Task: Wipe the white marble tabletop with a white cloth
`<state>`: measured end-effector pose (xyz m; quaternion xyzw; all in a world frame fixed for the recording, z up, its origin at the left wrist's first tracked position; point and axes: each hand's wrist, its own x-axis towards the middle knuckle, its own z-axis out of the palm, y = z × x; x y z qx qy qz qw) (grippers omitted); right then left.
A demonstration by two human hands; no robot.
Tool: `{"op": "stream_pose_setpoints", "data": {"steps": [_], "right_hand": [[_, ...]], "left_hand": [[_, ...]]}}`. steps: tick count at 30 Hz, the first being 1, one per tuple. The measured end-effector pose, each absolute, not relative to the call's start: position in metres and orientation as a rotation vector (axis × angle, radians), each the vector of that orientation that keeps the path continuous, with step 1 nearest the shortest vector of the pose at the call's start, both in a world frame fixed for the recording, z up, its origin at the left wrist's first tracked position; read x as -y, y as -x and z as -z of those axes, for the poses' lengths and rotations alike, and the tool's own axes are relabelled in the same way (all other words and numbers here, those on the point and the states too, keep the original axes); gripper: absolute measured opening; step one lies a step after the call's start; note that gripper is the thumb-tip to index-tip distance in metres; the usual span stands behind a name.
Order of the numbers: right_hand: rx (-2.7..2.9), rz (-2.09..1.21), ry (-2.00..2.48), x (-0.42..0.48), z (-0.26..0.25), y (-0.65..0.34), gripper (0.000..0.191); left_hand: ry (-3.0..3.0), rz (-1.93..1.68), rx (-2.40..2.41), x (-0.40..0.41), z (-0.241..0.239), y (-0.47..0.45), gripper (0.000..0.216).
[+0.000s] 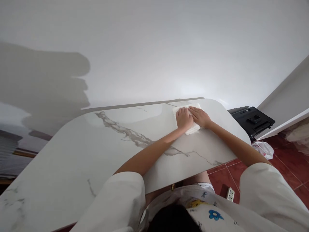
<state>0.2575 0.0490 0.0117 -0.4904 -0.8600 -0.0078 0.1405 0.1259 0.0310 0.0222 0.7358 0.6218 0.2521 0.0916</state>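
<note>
A white cloth (193,130) lies spread on the marble-patterned white table (116,154), near its far right part. My left hand (184,119) presses down on the cloth, its fingers bent over the fabric. Close beside it, my right hand (200,117) rests flat on the cloth's right side with fingers stretched toward the left hand; the two hands touch or nearly touch. Much of the cloth's middle is hidden under both hands. Grey-brown veins in the tabletop run just left of the cloth.
A white wall (149,48) rises behind the table's far edge. Past the right end are a black suitcase (253,120) and a white plastic bag (264,149) on the red tiled floor (223,180). A power strip (230,194) lies on the floor near my legs.
</note>
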Motion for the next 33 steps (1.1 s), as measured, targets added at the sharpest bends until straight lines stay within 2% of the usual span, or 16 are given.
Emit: {"op": "stream_pose_setpoints", "data": {"steps": [12, 19, 26, 33], "right_hand": [[2.441, 0.01, 1.403, 0.102, -0.014, -0.328, 0.052], [2.375, 0.075, 1.495, 0.14, -0.016, -0.284, 0.055], [2.344, 0.093, 1.541, 0.115, -0.017, -0.218, 0.049], [2.373, 0.022, 1.475, 0.004, -0.019, -0.201, 0.047]], "left_hand": [[-2.126, -0.386, -1.543, 0.106, -0.038, -0.171, 0.063], [-2.214, -0.373, -1.447, 0.121, -0.029, -0.132, 0.063], [-2.313, -0.462, -1.493, 0.1, -0.022, -0.071, 0.056], [-2.29, -0.714, -1.662, 0.001, -0.016, -0.063, 0.043]]}}
